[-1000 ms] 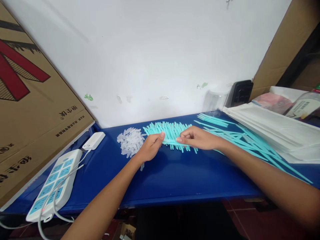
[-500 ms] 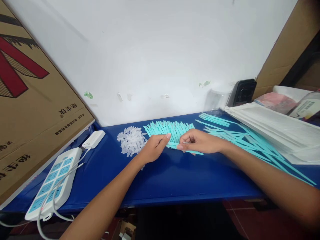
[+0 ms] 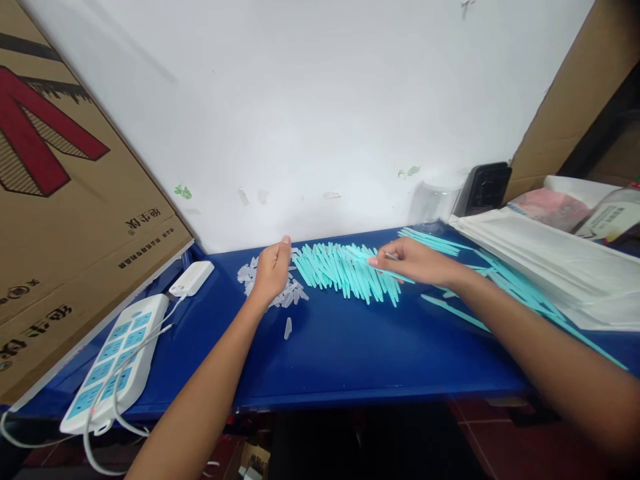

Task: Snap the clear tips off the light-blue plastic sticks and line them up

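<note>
My left hand (image 3: 273, 268) is over the heap of small translucent plastic caps (image 3: 291, 295). Its fingers are curled with the thumb up; whether a cap is inside cannot be seen. My right hand (image 3: 407, 260) pinches a slim turquoise plastic stick (image 3: 400, 276) between thumb and fingers, above the right end of a row of similar turquoise sticks (image 3: 335, 267). These lie close together, slanting side by side. A single cap (image 3: 288, 328) lies apart, nearer the front edge. Beyond my right wrist are more loose turquoise sticks (image 3: 525, 290).
A white power strip (image 3: 117, 363) with cables and a white adapter (image 3: 191, 278) lie at left beside a large cardboard box (image 3: 100, 220). A clear container (image 3: 436, 200) stands by the wall. White packaging sheets (image 3: 545, 260) are stacked at right on the blue table (image 3: 360, 360).
My left hand has moved left and back from the sticks to over the cap heap. My right hand has moved slightly right and back with a turquoise stick. The hands are now farther apart.
</note>
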Demonstrator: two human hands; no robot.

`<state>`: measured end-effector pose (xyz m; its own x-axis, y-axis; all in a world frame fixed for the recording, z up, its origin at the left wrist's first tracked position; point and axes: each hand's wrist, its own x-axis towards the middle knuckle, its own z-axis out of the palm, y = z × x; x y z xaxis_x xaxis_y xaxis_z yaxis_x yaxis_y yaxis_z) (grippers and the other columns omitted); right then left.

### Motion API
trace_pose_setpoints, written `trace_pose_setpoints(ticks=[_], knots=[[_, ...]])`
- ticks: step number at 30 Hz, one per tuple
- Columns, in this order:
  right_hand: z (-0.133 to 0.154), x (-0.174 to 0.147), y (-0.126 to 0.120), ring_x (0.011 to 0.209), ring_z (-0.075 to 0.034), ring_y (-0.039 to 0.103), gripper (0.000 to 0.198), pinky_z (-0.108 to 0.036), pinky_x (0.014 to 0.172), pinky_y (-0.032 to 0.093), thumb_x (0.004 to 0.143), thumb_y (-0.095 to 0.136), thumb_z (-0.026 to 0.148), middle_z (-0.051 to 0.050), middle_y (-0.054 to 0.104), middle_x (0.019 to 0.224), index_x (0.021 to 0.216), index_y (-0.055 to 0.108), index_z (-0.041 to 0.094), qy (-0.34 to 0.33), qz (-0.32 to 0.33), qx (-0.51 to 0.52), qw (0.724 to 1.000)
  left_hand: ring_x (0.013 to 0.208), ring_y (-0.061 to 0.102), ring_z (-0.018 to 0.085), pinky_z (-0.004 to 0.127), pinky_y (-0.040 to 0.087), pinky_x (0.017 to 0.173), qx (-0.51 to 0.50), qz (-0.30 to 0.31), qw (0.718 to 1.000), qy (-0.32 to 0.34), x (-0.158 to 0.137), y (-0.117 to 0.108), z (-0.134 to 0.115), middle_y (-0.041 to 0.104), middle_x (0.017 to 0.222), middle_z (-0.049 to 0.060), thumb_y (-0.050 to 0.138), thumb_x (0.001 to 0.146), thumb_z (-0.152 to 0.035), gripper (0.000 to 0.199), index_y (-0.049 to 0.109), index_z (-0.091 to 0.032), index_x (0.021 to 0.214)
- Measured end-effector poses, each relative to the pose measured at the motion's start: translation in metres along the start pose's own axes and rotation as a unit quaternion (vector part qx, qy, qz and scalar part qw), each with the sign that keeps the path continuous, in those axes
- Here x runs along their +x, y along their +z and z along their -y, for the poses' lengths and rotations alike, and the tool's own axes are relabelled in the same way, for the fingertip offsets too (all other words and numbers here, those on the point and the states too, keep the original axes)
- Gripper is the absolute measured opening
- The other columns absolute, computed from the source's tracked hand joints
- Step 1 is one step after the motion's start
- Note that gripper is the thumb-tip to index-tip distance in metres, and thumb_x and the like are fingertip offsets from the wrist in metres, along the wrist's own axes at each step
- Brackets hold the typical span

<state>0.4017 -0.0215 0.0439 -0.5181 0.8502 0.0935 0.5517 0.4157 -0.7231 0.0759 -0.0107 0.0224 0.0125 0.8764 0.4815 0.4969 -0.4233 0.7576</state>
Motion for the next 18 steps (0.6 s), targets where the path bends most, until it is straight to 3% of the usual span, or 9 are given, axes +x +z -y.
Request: trace_pose_setpoints(ticks=[3,6,9,13,18], knots=[[-0.012,0.008,0.008,0.053,-0.012,0.027,0.057,-0.032,0.056,0.020,0.093,0.056,0.060,0.004,0.029,0.054,0.056,0.035,0.023,0.045,-0.102,-0.123,0.986,0.055,0.031,0.013,0.030,0.022,0.055,0.083,-0.003,0.996,0.038,-0.003,0.007,-0.002,0.031,0.057,-0.003,0.034,0.105,-0.059,0.056,0.028,-0.022,0.063],[-0.017,0.013,0.016,0.052,-0.014,0.027,0.054,-0.033,0.056,0.021,0.094,0.054,0.054,0.003,0.029,0.052,0.056,0.032,0.024,0.100,-0.146,-0.182,0.967,0.053,0.031,0.013,0.031,0.020,0.057,0.147,0.039,0.985,0.082,-0.011,0.018,-0.006,0.031,0.056,-0.003,0.032,0.107,-0.053,0.053,0.027,-0.022,0.065],[-0.018,0.017,0.022,0.050,-0.016,0.033,0.050,-0.033,0.056,0.022,0.095,0.053,0.051,0.001,0.035,0.050,0.056,0.036,0.024,0.140,-0.155,-0.222,0.952,0.050,0.032,0.014,0.032,0.018,0.058,0.198,0.090,0.970,0.112,-0.015,0.022,-0.006,0.032,0.053,-0.003,0.032,0.107,-0.047,0.049,0.030,-0.022,0.065],[-0.018,0.020,0.026,0.053,-0.019,0.046,0.046,-0.032,0.055,0.026,0.095,0.053,0.052,-0.004,0.053,0.056,0.059,0.048,0.023,0.147,-0.141,-0.258,0.945,0.047,0.030,0.015,0.033,0.016,0.058,0.236,0.146,0.954,0.116,-0.013,0.018,-0.004,0.032,0.050,-0.001,0.038,0.104,-0.042,0.049,0.029,-0.022,0.061],[-0.018,0.016,0.020,0.073,-0.025,0.064,0.037,-0.031,0.061,0.036,0.097,0.054,0.051,-0.012,0.072,0.080,0.088,0.069,0.018,0.152,-0.147,-0.234,0.949,0.045,0.024,0.013,0.033,0.015,0.057,0.237,0.246,0.932,0.125,-0.012,0.012,-0.006,0.027,0.048,-0.003,0.046,0.097,-0.033,0.047,0.025,-0.022,0.056]])
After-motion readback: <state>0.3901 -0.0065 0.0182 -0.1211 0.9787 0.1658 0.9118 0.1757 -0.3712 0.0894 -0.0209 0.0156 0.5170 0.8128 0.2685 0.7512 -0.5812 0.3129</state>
